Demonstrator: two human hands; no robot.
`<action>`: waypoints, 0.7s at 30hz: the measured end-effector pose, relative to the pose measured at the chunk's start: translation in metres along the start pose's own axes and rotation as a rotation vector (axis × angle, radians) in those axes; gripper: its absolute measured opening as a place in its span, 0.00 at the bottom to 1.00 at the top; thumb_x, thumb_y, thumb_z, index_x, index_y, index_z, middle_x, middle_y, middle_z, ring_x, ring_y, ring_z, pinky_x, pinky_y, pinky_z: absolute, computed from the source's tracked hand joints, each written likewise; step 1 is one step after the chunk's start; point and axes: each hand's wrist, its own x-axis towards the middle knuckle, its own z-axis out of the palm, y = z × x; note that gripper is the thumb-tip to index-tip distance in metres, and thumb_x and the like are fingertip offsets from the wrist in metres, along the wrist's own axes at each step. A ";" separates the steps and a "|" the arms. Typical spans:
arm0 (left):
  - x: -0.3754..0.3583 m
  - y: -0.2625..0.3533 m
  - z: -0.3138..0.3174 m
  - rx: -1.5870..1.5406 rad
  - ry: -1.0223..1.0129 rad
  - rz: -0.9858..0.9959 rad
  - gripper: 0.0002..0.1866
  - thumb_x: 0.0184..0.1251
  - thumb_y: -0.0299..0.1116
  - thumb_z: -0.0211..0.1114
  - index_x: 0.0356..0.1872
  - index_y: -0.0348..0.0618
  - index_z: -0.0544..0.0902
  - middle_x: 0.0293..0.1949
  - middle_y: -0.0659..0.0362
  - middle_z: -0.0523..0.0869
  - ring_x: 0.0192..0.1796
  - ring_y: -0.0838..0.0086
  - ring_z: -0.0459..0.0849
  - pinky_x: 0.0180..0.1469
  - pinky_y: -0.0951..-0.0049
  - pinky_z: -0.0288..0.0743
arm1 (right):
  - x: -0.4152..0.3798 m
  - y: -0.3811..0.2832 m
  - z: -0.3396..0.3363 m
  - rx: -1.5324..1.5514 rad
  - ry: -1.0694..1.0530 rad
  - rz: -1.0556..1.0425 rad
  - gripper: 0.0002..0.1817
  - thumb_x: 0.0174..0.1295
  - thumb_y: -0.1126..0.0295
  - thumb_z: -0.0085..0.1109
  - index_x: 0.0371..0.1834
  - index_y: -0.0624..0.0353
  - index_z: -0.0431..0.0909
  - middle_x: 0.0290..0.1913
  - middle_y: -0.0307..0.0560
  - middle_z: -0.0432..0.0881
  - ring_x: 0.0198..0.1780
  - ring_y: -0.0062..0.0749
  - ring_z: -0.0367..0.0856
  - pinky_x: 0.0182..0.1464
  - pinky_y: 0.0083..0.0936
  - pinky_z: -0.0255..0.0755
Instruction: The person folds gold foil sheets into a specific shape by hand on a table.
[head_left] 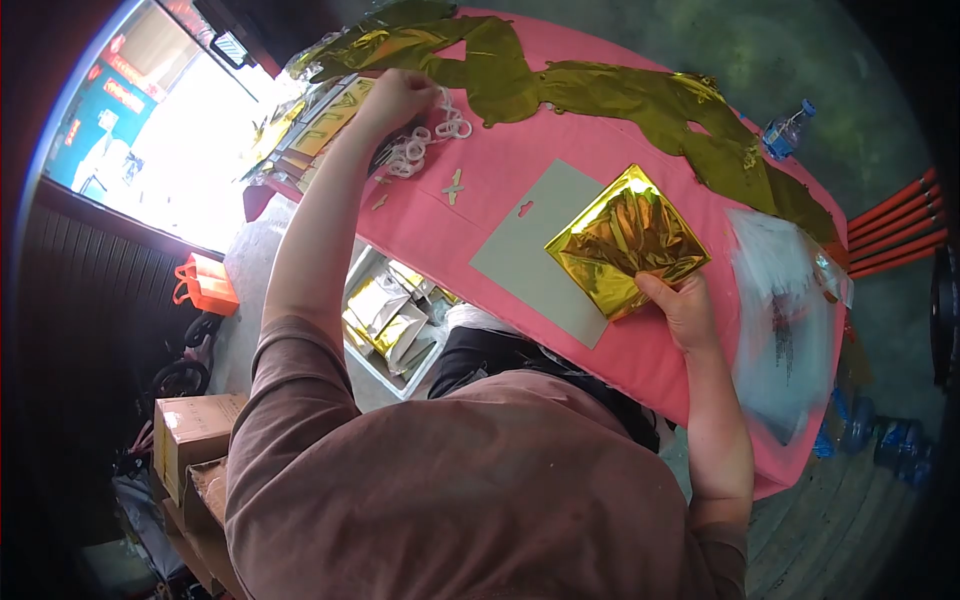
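My right hand (pixel 685 310) grips the lower corner of a folded square of shiny gold foil (pixel 632 240), thumb on top. Beneath the foil's left side, a grey card (pixel 540 245) with a hanger slot lies flat on the pink-covered table (pixel 420 225). Farther off on the left, my left hand (pixel 400 100) is closed, its fingertips at the upper end of a pile of white loops (pixel 412 150); one loop appears pinched there. Small beige cross-shaped pieces (pixel 453 187) rest near the pile. Printed packets (pixel 325 125) lie beside my left wrist.
Unfolded gold foil (pixel 620 95) stretches along the far edge. Clear plastic bags (pixel 780 320) cover the right end, near a plastic bottle (pixel 787 132). Below the table's near edge stands a white bin (pixel 405 385) of gold-and-white packets. Cardboard boxes (pixel 200 430) are stacked at lower left.
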 end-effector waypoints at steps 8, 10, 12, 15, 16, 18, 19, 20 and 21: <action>0.004 -0.005 0.047 0.360 -0.071 0.114 0.12 0.53 0.36 0.62 0.39 0.49 0.86 0.37 0.55 0.86 0.40 0.62 0.85 0.44 0.64 0.77 | 0.000 0.001 -0.001 -0.019 0.010 0.011 0.10 0.60 0.77 0.59 0.45 0.62 0.79 0.42 0.39 0.83 0.42 0.19 0.79 0.47 0.20 0.73; 0.005 0.000 0.051 0.362 -0.084 0.095 0.12 0.53 0.37 0.61 0.39 0.51 0.86 0.39 0.55 0.86 0.43 0.62 0.84 0.45 0.63 0.77 | 0.000 0.000 0.001 -0.011 0.009 0.001 0.10 0.60 0.77 0.59 0.45 0.62 0.79 0.42 0.39 0.83 0.42 0.19 0.79 0.47 0.20 0.73; 0.010 0.002 0.055 0.538 -0.195 0.154 0.14 0.52 0.37 0.63 0.40 0.51 0.86 0.41 0.56 0.86 0.44 0.63 0.84 0.45 0.63 0.77 | 0.001 0.000 0.000 -0.001 0.007 -0.009 0.10 0.60 0.77 0.59 0.45 0.62 0.79 0.42 0.39 0.83 0.43 0.19 0.79 0.48 0.20 0.73; 0.014 0.001 0.056 0.573 -0.164 0.219 0.13 0.50 0.37 0.65 0.39 0.49 0.86 0.36 0.56 0.86 0.39 0.62 0.85 0.42 0.64 0.78 | 0.001 0.000 0.000 0.011 -0.008 0.021 0.14 0.58 0.80 0.60 0.49 0.61 0.78 0.46 0.40 0.82 0.46 0.21 0.79 0.52 0.21 0.72; 0.015 0.000 0.053 0.573 -0.163 0.219 0.13 0.50 0.37 0.65 0.39 0.49 0.86 0.36 0.56 0.86 0.39 0.62 0.85 0.42 0.64 0.78 | 0.001 0.000 0.002 0.010 0.001 0.002 0.12 0.59 0.78 0.59 0.47 0.62 0.79 0.44 0.39 0.82 0.44 0.20 0.79 0.50 0.21 0.72; 0.019 0.002 0.041 0.300 -0.230 0.156 0.14 0.49 0.34 0.67 0.38 0.39 0.84 0.27 0.55 0.85 0.29 0.69 0.84 0.36 0.69 0.76 | 0.001 -0.001 0.001 0.009 0.014 -0.018 0.10 0.60 0.77 0.59 0.45 0.63 0.79 0.43 0.39 0.83 0.43 0.19 0.79 0.48 0.21 0.73; 0.020 0.005 0.036 0.301 -0.232 0.159 0.14 0.49 0.34 0.67 0.38 0.39 0.84 0.27 0.55 0.85 0.29 0.69 0.84 0.36 0.69 0.76 | 0.001 0.000 0.000 0.002 0.009 -0.009 0.11 0.60 0.77 0.59 0.46 0.62 0.79 0.43 0.39 0.83 0.43 0.19 0.79 0.48 0.21 0.73; 0.021 0.007 0.029 0.140 -0.195 0.151 0.11 0.51 0.31 0.66 0.36 0.39 0.84 0.25 0.56 0.84 0.28 0.72 0.83 0.35 0.71 0.76 | 0.000 0.001 -0.001 -0.005 0.001 0.002 0.11 0.60 0.77 0.59 0.46 0.62 0.79 0.43 0.39 0.83 0.43 0.19 0.79 0.49 0.21 0.73; 0.021 0.010 0.022 -0.021 -0.155 0.141 0.08 0.53 0.29 0.65 0.35 0.40 0.83 0.22 0.58 0.83 0.27 0.74 0.82 0.34 0.73 0.75 | 0.000 0.001 0.000 -0.003 -0.001 0.003 0.11 0.60 0.77 0.59 0.46 0.62 0.79 0.43 0.39 0.83 0.43 0.19 0.79 0.49 0.21 0.73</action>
